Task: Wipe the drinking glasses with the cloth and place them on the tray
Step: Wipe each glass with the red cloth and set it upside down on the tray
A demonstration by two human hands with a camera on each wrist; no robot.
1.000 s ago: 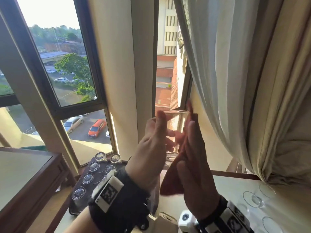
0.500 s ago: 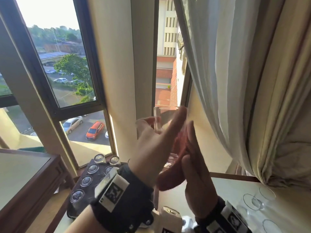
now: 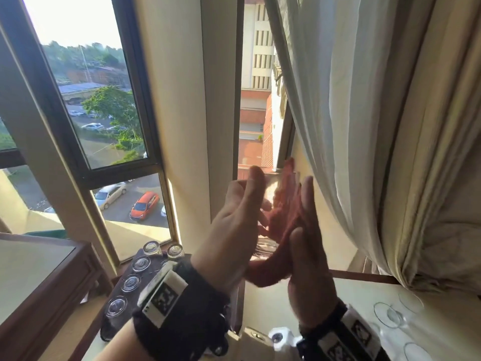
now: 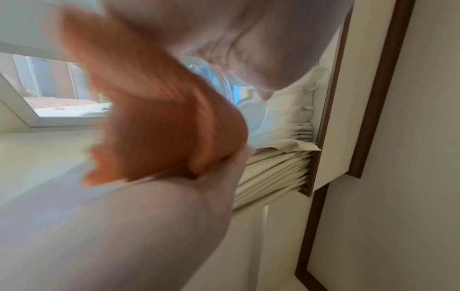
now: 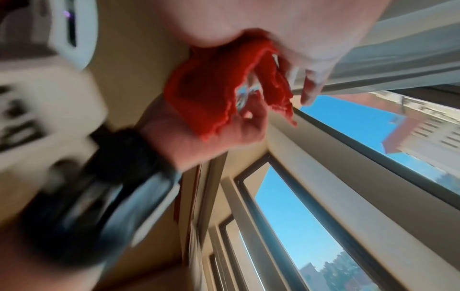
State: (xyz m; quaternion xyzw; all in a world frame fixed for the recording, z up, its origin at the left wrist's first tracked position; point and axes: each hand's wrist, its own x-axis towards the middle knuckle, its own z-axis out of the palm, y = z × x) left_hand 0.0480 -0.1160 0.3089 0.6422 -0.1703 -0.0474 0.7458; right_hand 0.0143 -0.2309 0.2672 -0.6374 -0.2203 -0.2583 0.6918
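Observation:
I hold a clear drinking glass (image 3: 271, 187) up in front of the window, between both hands. My left hand (image 3: 242, 217) grips its left side, with fingertips showing through the glass wall. My right hand (image 3: 305, 238) holds a red-orange cloth (image 3: 283, 209) against the glass's right side, fingers stretched upward. The cloth's loose end hangs under the glass base (image 3: 265, 247). The left wrist view is blurred and shows the cloth (image 4: 154, 102) over the glass (image 4: 224, 82). In the right wrist view the cloth (image 5: 206, 88) lies folded between the two palms. A dark tray (image 3: 112, 332) sits low at the left.
Several upturned glasses (image 3: 130, 282) stand on the tray by the window sill. More glasses (image 3: 387, 316) stand on the pale table (image 3: 351, 295) at lower right. A cream curtain (image 3: 364, 126) hangs close on the right. A wooden cabinet (image 3: 39, 282) stands at the left.
The glass and both hands have stayed raised. My left index finger, which crossed the front of the glass, now stands at its left side. The cloth has slid along the glass.

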